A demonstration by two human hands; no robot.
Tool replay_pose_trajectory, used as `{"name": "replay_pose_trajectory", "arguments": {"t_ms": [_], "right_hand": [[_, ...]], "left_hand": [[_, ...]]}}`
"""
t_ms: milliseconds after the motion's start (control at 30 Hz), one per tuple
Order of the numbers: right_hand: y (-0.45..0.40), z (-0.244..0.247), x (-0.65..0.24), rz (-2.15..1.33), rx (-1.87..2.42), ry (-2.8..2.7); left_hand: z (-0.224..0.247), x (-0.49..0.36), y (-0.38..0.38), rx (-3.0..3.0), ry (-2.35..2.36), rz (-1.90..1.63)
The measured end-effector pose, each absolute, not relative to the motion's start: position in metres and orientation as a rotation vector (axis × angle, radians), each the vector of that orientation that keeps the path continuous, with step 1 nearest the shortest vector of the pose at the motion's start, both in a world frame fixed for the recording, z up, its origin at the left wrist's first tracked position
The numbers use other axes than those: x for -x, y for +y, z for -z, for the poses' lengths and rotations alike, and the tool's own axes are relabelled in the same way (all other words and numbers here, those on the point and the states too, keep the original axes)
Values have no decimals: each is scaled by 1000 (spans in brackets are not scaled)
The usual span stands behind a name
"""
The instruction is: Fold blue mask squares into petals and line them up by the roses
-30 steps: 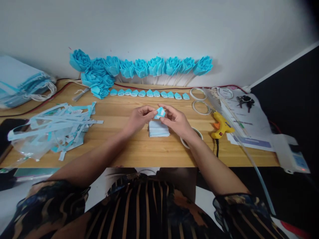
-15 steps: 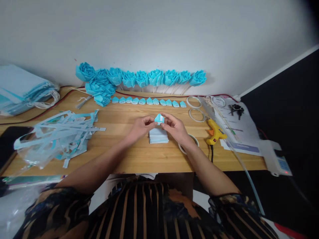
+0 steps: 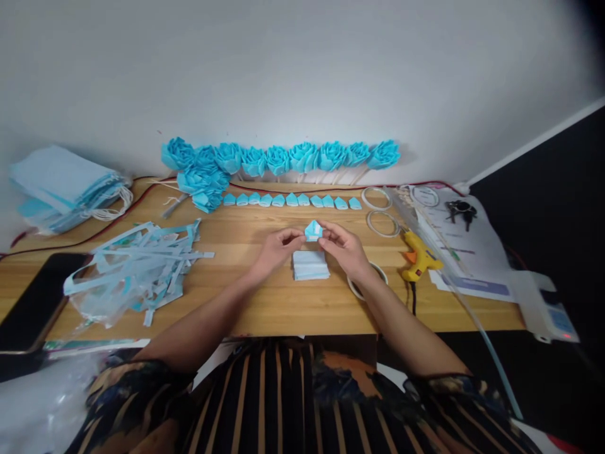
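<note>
From where I stand, the person has both hands together over the middle of the tabletop [image 3: 246,309], pinching a small folded blue-and-white piece [image 3: 313,231] between them, its pointed end up. The left hand [image 3: 280,251] has its grip closed on one side, thumb against the edge; the right hand [image 3: 345,249] grips the other side the same way. The piece is just beyond a neat stack of pale sheets [image 3: 311,265], which lies nearer the person's body. Farther back runs a row of similar folded pieces [image 3: 292,200], and behind that, blue flowers [image 3: 302,156] on sticks lean by the wall. A heap of cut strips [image 3: 137,268] lies off to the left, near a dark phone [image 3: 35,302]. A yellow glue gun [image 3: 420,257] rests on the right, close to some papers [image 3: 466,243]. One tape roll [image 3: 382,275] shows partly under the right forearm.
</note>
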State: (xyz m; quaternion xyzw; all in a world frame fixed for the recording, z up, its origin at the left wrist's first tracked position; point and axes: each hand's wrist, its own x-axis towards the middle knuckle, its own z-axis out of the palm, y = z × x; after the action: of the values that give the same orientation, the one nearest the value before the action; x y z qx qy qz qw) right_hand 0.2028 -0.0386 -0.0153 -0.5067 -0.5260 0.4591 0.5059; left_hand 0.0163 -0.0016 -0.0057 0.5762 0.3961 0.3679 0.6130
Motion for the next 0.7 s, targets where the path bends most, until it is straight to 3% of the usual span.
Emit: {"name": "replay_pose_trajectory", "arguments": {"t_ms": [700], "right_hand": [[-36,16,-206,-1177,1124,-1311]], "left_hand": [[12,-14,0,-1400,999,-817]]}}
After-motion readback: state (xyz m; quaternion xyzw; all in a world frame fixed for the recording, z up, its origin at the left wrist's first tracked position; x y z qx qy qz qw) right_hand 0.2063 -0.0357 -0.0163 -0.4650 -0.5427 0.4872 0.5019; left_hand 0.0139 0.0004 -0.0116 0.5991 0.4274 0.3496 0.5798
